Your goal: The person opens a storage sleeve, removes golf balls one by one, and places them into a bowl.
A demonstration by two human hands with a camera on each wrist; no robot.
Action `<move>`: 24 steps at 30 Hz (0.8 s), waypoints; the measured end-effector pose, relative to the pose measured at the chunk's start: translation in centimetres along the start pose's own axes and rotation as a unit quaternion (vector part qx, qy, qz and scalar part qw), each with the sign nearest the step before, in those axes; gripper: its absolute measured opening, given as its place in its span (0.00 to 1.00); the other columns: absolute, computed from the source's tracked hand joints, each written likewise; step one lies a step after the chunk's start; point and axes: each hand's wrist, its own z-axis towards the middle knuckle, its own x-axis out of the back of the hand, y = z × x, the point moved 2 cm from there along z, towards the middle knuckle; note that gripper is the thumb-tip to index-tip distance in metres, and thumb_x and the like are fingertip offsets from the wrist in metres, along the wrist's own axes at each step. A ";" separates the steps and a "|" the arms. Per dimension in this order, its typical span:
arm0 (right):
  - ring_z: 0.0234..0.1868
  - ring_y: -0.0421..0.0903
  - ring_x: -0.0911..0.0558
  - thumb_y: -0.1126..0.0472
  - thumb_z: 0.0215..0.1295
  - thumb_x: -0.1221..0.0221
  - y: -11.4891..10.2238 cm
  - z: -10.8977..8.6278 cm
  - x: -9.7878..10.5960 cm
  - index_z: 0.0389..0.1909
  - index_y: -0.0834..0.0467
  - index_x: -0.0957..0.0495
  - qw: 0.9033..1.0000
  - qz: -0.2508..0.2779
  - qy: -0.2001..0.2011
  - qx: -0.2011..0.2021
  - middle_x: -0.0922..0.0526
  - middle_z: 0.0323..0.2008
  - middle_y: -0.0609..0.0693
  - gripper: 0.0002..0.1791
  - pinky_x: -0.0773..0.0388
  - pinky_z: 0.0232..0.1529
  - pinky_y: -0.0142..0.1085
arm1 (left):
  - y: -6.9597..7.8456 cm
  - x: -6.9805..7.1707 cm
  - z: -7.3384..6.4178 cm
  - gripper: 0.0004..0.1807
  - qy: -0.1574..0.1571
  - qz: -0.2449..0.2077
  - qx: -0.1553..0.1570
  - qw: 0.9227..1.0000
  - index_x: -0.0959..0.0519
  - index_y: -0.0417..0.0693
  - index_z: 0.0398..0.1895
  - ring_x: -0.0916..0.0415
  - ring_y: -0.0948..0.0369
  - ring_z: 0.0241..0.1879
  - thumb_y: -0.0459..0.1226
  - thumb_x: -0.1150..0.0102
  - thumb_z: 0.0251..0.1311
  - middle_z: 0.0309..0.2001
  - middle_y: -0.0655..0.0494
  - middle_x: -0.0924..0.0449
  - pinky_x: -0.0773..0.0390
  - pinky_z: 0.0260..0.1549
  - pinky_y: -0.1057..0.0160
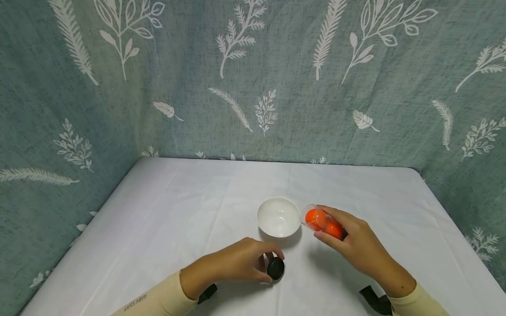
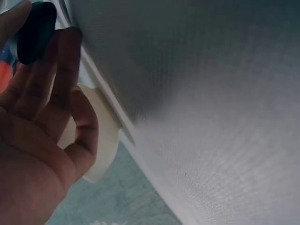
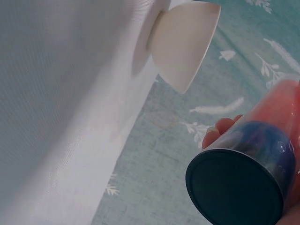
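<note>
My right hand [image 1: 357, 241] grips a clear cylindrical container [image 1: 325, 223] with orange balls [image 1: 315, 219] inside. It is tilted, its open mouth toward the white bowl [image 1: 279, 216] and beside its right rim. In the right wrist view the container's dark base [image 3: 236, 190] faces the camera, and a blue ball [image 3: 262, 140] shows near that end. Between thumb and fingers, my left hand [image 1: 245, 261] pinches a dark round lid [image 1: 276, 268], just in front of the bowl. The left wrist view also shows the lid [image 2: 36, 33] at the fingertips. No balls are visible in the bowl.
A white cloth covers the table [image 1: 189, 197]. Behind and to the sides hangs a green curtain [image 1: 178, 66] with white leaf prints. Black straps [image 1: 375, 300] show near both wrists.
</note>
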 end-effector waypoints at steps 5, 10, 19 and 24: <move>0.50 0.45 0.16 0.50 0.60 0.29 0.0 0.0 0.1 0.64 0.47 0.24 1.000 0.003 -0.004 -0.007 0.16 0.56 0.50 0.30 0.15 0.47 0.41 | -0.1 0.2 0.2 0.25 -0.006 0.028 0.002 1.000 0.22 0.64 0.53 0.22 0.77 0.35 0.40 0.24 0.52 0.41 0.76 0.20 0.27 0.47 0.72; 0.49 0.44 0.17 0.49 0.61 0.30 0.0 0.0 0.1 0.64 0.46 0.24 1.000 0.008 -0.009 -0.014 0.16 0.55 0.49 0.30 0.15 0.46 0.40 | -0.2 0.3 0.4 0.25 -0.009 0.040 0.014 0.999 0.22 0.64 0.53 0.24 0.76 0.36 0.42 0.24 0.52 0.40 0.77 0.21 0.31 0.48 0.67; 0.49 0.44 0.17 0.49 0.61 0.31 -0.1 0.0 0.1 0.64 0.46 0.24 1.000 0.013 -0.015 -0.016 0.17 0.56 0.49 0.30 0.15 0.47 0.40 | -0.1 0.1 0.3 0.24 0.008 0.101 0.037 0.994 0.21 0.63 0.53 0.30 0.74 0.33 0.45 0.24 0.52 0.40 0.72 0.23 0.29 0.37 0.73; 0.50 0.44 0.17 0.48 0.61 0.31 -0.1 0.0 0.1 0.65 0.46 0.24 1.000 0.013 -0.018 -0.019 0.17 0.56 0.49 0.30 0.15 0.47 0.39 | 0.0 0.0 0.3 0.24 0.004 0.111 0.050 0.993 0.21 0.65 0.53 0.31 0.73 0.32 0.45 0.24 0.52 0.41 0.70 0.25 0.30 0.34 0.72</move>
